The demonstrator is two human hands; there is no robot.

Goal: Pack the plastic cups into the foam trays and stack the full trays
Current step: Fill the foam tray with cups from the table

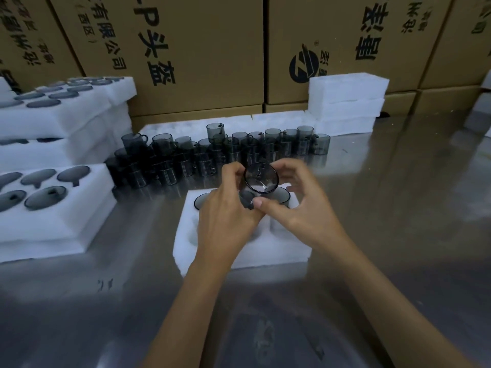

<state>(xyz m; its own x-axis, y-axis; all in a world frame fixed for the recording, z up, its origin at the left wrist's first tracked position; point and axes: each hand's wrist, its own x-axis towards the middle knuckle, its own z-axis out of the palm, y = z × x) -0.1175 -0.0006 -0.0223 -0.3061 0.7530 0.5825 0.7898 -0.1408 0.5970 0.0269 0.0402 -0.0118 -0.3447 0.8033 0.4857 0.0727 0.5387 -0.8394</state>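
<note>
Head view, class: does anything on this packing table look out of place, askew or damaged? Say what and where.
One thing stands out. In the group of loose cups, a single cup sits perched on top of the others near the back, above the rest. Otherwise nothing looks spilled or broken; both hands, left hand and right hand, hold one cup over the foam tray.

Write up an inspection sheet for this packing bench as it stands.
Surface: shiny metal table, reflective, faint smudges near the front edge.
Job's things: foam tray in front of the person, cups already in its far pockets; loose cups crowded behind it; full trays stacked at left; empty foam trays piled at back right.
Clutter: nothing seen.
Hands: left hand and right hand together hold one smoky cup above the tray.
Cables: nothing seen.
Surroundings: cardboard boxes with printed lettering stacked behind the table.
</note>
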